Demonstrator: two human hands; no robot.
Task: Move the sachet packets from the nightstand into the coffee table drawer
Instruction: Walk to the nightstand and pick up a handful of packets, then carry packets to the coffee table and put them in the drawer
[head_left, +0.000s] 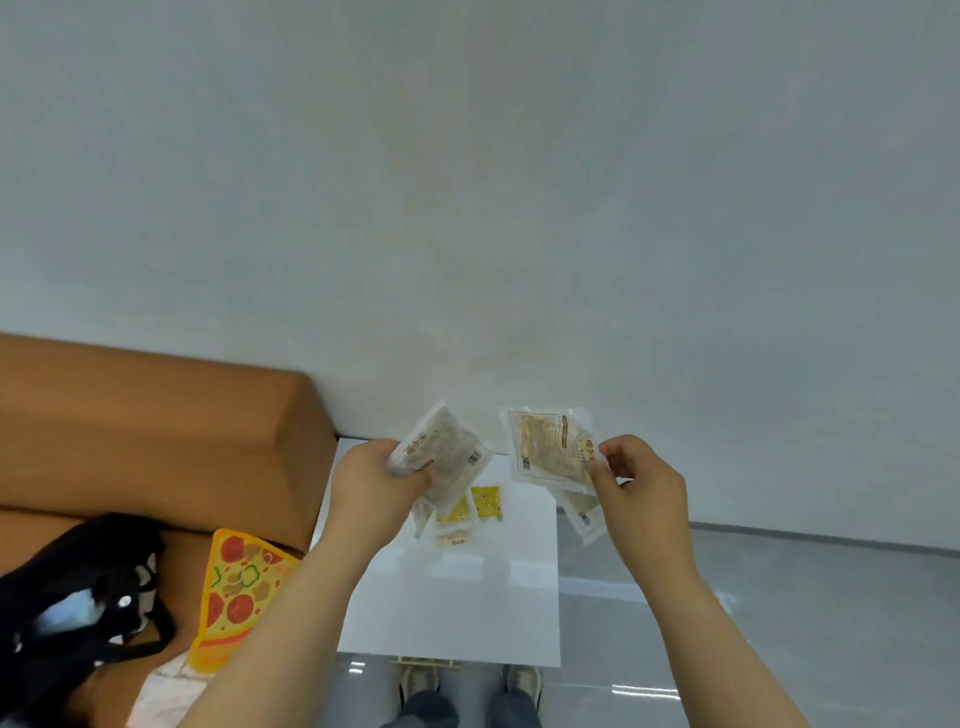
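My left hand (374, 483) grips a clear sachet packet (447, 457) with pale contents, held above the white nightstand (452, 608). My right hand (644, 493) pinches a stack of clear sachet packets (545, 447) by their right edge, lifted over the nightstand's far right corner; one lower packet (584, 514) hangs beneath. On the nightstand top lie two yellow sachets (485, 501) and a small pale one (453, 538), partly hidden by my left hand's packet. The coffee table drawer is not in view.
A brown sofa (156, 441) stands left of the nightstand, carrying a black bag (78, 597) and a pizza-slice cushion (234, 592). A white wall rises behind. Grey glossy floor (753, 597) lies to the right; my shoes (467, 686) show below.
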